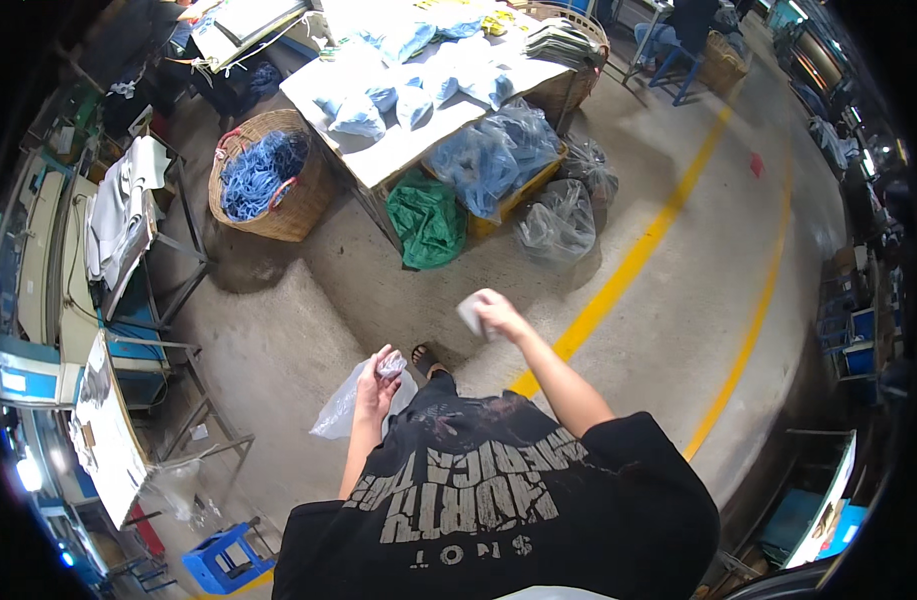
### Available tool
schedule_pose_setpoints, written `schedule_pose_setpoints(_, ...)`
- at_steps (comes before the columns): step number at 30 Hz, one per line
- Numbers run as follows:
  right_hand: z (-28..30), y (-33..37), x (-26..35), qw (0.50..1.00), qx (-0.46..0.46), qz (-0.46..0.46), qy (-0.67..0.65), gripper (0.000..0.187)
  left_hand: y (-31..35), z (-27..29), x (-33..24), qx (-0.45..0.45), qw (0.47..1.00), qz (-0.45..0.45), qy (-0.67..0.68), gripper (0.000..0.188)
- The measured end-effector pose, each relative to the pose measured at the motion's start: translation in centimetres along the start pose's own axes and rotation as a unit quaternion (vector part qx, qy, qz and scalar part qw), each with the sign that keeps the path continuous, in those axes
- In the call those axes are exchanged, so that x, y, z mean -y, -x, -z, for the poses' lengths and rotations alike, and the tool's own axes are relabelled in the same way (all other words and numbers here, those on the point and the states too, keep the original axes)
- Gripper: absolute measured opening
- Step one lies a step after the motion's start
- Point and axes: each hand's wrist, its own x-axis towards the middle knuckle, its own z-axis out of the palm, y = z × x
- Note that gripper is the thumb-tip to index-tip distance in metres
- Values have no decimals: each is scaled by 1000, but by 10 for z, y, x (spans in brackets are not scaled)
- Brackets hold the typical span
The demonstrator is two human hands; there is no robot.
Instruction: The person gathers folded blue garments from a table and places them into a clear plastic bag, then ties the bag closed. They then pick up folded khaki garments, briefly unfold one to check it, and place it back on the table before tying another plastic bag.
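Observation:
My left hand (pixel 376 385) is closed round the gathered top of a translucent plastic bag (pixel 336 408), which hangs down beside my leg. Farther forward and to the right, my right hand (pixel 500 316) grips a small flat whitish piece (pixel 470 314). Whether that piece is folded plastic or paper, I cannot make out. The two hands are well apart, both out in front of my body. Ahead of them stands a white-topped table (pixel 363 158), carrying several small bags with light blue contents (pixel 413 105).
Left of the table is a wicker basket (pixel 303 205) of blue strips (pixel 263 175). A green sack (pixel 425 222), a yellow crate (pixel 513 203) and clear bags (pixel 558 222) crowd its front. A blue stool (pixel 228 560) stands lower left. Yellow lines (pixel 628 270) mark the floor.

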Motion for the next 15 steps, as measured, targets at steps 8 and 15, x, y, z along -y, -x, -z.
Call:
schedule_pose_setpoints(8, -211, -110, 131, 971, 220, 90, 39, 31, -94, 4, -122, 60, 996, -56, 35, 56)
schedule_pose_setpoints(15, -226, -221, 204, 964, 244, 80, 74, 32, -175, -4, -224, 7, 994, -110, 12, 49)
